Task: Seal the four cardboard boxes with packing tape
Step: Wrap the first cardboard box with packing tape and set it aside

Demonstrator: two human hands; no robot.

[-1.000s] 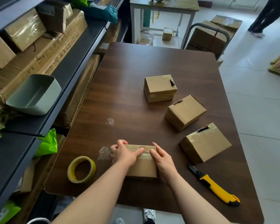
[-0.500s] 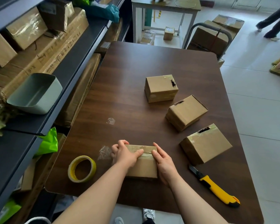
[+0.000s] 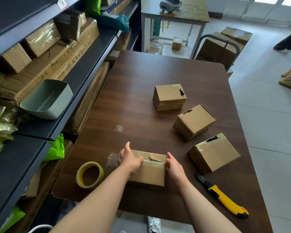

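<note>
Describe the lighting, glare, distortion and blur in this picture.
Head view: daylight comes from the far right, leaving a soft sheen on the dark table; wide-angle distortion bows the shelf edge and the table's sides; the left hand, right hand and the cardboard box they hold look sharp, without motion blur.

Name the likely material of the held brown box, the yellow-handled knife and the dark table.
The held brown box: matte cardboard, torn papery flap. The yellow-handled knife: smooth plastic handle, probably. The dark table: wood grain with slight sheen, perhaps laminate.
</note>
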